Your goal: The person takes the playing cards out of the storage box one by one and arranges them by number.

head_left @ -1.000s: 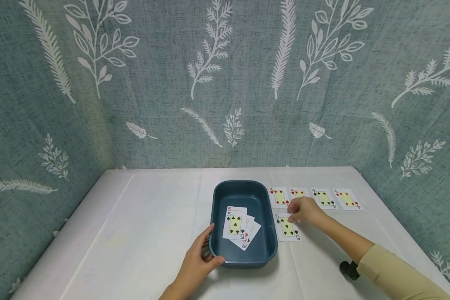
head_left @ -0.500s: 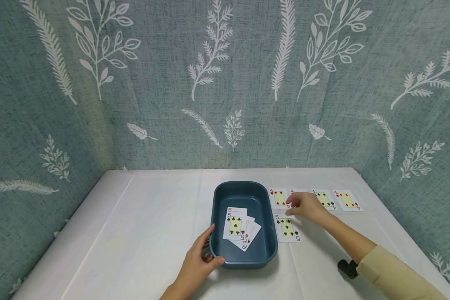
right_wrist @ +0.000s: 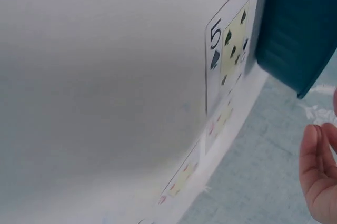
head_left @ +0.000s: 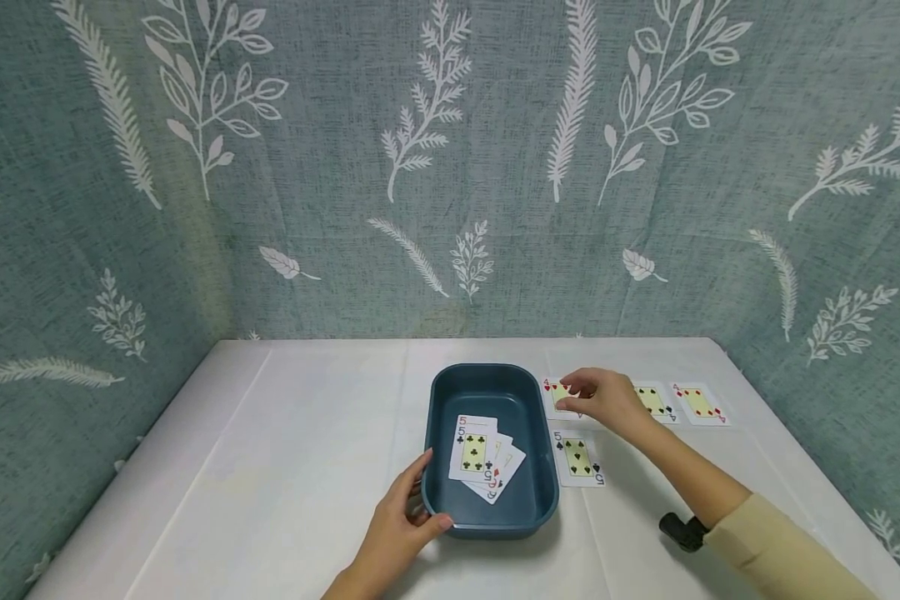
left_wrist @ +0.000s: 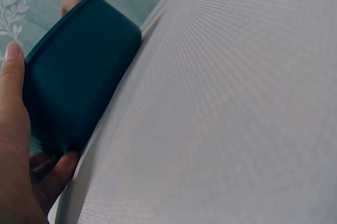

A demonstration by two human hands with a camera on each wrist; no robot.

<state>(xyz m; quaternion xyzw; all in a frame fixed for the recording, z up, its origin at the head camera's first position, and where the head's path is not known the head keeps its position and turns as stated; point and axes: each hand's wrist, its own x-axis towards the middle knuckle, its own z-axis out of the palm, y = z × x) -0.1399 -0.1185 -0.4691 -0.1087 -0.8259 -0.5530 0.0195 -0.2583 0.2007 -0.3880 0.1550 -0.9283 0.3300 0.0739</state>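
Note:
A dark teal plastic tub (head_left: 491, 518) stands mid-table with several playing cards inside, the five of clubs (head_left: 474, 450) on top. My left hand (head_left: 399, 525) grips the tub's near left corner, thumb at the near rim and fingers along the side; the left wrist view shows the hand around the tub (left_wrist: 81, 71). My right hand (head_left: 607, 404) is over the row of fours, fingers loosely bent with nothing between them. It partly covers the four of hearts (head_left: 553, 407) and hides the card beside it. The five of spades (head_left: 579, 460) lies face up right of the tub.
The four of spades (head_left: 654, 403) and four of diamonds (head_left: 697, 404) lie at the right of the back row. A black wrist camera (head_left: 682, 532) hangs at my right sleeve. Leaf-patterned fabric (head_left: 330, 167) walls the white table (head_left: 285, 467) at back and sides.
My right hand has moved from the five of spades up and away toward the row of fours. The five of spades stays where it lay. My left hand keeps its grip on the tub.

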